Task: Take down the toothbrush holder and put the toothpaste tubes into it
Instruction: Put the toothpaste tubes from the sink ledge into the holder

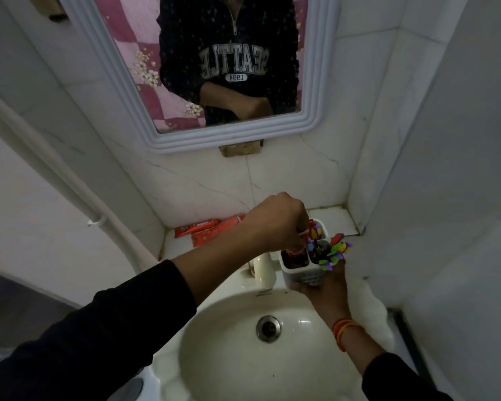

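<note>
A white plastic toothbrush holder (307, 274) with three compartments is held over the back of the sink by my right hand (327, 290), which grips its base from below. Colourful toothbrushes (334, 251) stick out of its right compartment. My left hand (275, 221) is closed just above the holder on a red toothpaste tube (313, 228) that stands in the far compartment. More red tubes (295, 257) show in the near-left compartment. Several red toothpaste tubes and boxes (206, 230) lie on the ledge behind my left wrist.
A cream sink basin (220, 337) with a metal drain (268, 328) lies below the hands. The cream tap (263, 269) stands just left of the holder. A white-framed mirror (203, 68) hangs on the tiled wall above. A white pipe (70, 180) runs down the left wall.
</note>
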The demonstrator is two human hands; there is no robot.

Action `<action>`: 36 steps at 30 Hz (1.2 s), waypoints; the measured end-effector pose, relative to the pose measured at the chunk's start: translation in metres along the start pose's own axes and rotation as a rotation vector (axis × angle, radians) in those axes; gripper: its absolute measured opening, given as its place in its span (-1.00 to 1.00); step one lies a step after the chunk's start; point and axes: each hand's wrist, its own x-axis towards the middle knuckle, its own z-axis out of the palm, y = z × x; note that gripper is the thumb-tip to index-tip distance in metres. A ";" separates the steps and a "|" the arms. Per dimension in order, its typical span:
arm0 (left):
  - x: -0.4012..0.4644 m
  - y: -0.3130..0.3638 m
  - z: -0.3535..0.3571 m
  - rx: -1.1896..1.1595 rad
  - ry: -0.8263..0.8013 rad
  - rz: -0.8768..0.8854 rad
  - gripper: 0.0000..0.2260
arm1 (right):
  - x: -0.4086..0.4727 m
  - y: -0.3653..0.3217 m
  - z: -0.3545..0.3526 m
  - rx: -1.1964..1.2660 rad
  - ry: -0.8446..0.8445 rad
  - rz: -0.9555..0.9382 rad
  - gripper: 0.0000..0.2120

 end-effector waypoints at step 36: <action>0.002 0.024 -0.015 0.030 0.023 -0.130 -0.73 | -0.005 -0.015 -0.002 0.016 0.004 -0.036 0.16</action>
